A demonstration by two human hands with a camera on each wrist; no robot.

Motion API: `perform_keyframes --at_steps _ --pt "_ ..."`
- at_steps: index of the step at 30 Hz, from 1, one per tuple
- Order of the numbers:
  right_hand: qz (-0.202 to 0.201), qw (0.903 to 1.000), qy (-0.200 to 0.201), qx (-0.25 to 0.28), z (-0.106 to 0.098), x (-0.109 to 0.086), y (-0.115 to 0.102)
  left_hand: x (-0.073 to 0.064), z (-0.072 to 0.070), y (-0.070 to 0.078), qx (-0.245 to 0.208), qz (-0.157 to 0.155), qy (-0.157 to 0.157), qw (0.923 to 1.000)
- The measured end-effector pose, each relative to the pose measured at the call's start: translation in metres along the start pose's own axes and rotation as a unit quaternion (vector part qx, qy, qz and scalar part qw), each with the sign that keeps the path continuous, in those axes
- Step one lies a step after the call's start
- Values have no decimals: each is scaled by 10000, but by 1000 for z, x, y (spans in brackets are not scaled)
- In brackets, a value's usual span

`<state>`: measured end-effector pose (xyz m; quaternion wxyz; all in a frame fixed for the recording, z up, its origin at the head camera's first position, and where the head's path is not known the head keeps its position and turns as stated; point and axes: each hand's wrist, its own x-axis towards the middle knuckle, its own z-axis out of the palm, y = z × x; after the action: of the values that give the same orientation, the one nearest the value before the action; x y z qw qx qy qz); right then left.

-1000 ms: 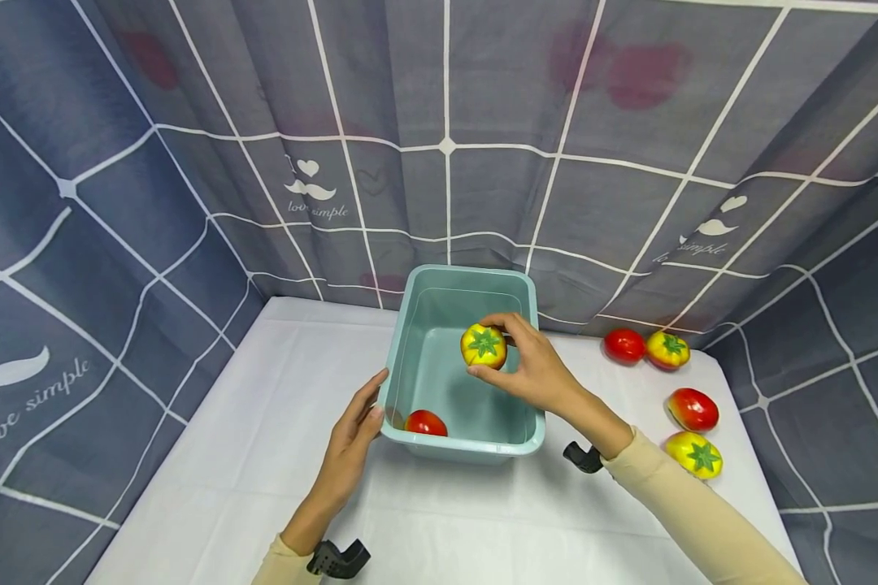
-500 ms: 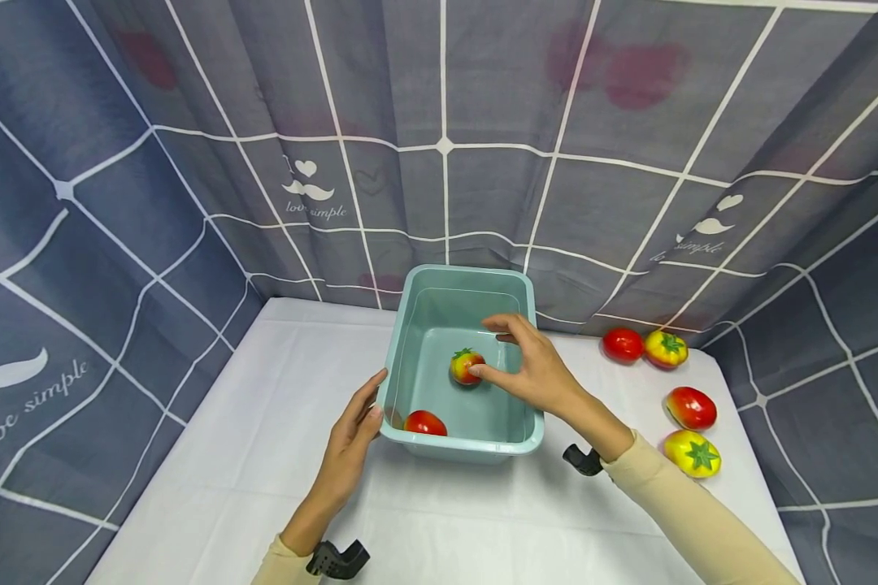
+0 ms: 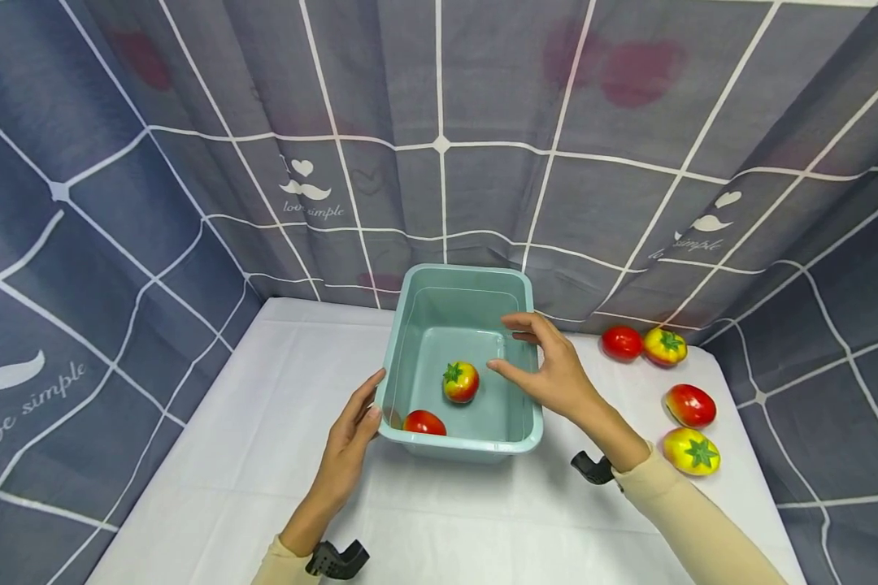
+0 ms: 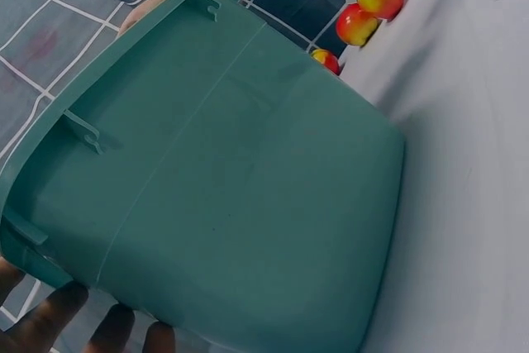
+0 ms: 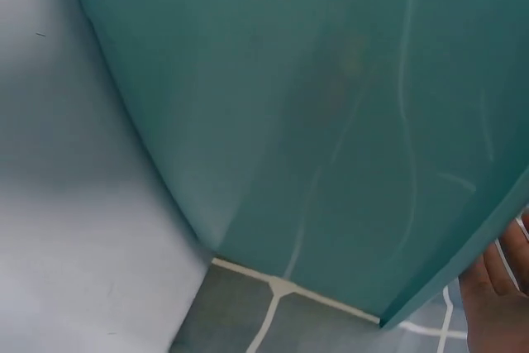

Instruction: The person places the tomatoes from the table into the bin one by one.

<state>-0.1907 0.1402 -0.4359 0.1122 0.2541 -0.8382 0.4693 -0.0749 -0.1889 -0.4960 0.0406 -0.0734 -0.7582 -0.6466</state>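
Observation:
A red-and-yellow toy fruit with a green star-shaped top lies on the floor of the green plastic bin. A second, mostly red one sits in the near left corner, partly hidden by the rim. My left hand rests against the bin's left side, thumb at the rim and fingers along the outer wall. In the left wrist view, its fingers touch the bin's edge. My right hand is over the right rim, thumb and fingers apart, holding nothing.
On the white-covered table, right of the bin, lie a red fruit beside a yellow-red one, and nearer, another red one with a yellow one. A grey checked curtain stands close behind the bin.
My right hand has let go of the red-and-yellow toy fruit inside the bin and drawn back to the right. The fruit has rolled slightly left and nearer. My left hand has stayed put.

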Motion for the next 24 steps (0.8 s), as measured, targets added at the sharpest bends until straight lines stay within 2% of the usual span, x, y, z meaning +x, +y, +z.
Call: perform_keyframes --at_steps 12,19,24 --pt "-24 9975 571 421 -15 -23 15 -1 -1 -1 21 2 83 10000" --pt "255 9932 1056 429 -27 -52 31 0 0 -1 -26 56 42 10000" --pt "783 9841 1584 185 -44 -79 42 0 0 -1 0 44 28 10000"
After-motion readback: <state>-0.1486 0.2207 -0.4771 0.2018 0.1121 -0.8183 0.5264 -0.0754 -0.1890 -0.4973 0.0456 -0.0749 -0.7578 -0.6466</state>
